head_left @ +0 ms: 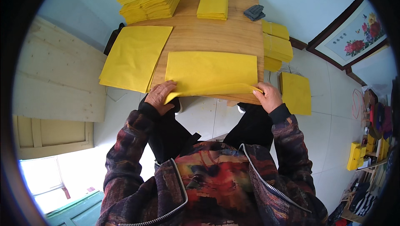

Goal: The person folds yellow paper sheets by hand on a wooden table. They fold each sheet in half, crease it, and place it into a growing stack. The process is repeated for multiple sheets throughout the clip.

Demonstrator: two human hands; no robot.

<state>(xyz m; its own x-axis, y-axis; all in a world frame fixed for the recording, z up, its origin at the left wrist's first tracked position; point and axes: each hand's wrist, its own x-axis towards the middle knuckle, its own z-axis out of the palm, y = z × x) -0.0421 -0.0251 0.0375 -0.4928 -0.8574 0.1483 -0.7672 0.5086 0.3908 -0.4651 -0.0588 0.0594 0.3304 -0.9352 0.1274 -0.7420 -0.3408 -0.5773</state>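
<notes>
A yellow sheet, of paper or thin cloth, lies at the near edge of the wooden table. Its near edge is lifted and folded up a little, running between my two hands. My left hand grips the sheet's near left corner, fingers on top and thumb toward me. At the near right corner, my right hand pinches the edge between thumb and fingers. Just left of the sheet sits a flat pile of larger yellow sheets, partly over the table's left edge.
Tall stacks of folded yellow sheets stand at the far left. A narrow folded yellow pile and a dark grey cloth lie at the back. Yellow bundles and a yellow block are right of the table. A framed flower picture leans rightward.
</notes>
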